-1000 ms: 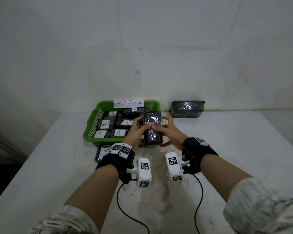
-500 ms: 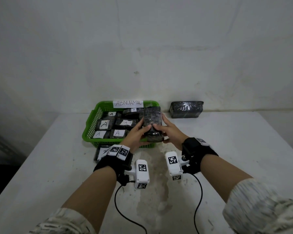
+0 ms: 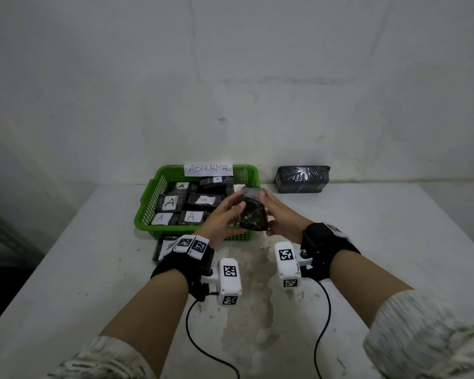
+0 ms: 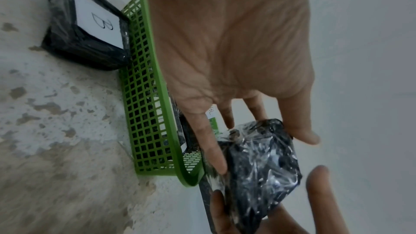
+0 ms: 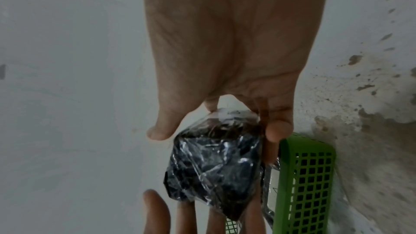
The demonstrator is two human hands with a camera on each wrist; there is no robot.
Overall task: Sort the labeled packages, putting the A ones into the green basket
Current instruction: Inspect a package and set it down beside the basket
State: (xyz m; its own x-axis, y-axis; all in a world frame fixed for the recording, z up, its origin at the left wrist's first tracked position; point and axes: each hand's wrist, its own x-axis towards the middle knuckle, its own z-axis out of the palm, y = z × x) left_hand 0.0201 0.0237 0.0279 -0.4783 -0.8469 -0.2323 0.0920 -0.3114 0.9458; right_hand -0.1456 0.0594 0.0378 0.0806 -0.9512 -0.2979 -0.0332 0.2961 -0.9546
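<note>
Fingers point(image 3: 237, 207) of left hand point(image 3: 223, 218) and right hand point(image 3: 281, 217) clasp wrapped black package point(image 3: 253, 212) from both sides, above near right corner of green basket point(image 3: 148, 212). Open surface point(image 3: 367, 228) to right. Palms face inward.

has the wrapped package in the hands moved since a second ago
Yes. The package has risen and tipped away toward the green basket, now overlapping its right rim instead of its front wall.
</note>
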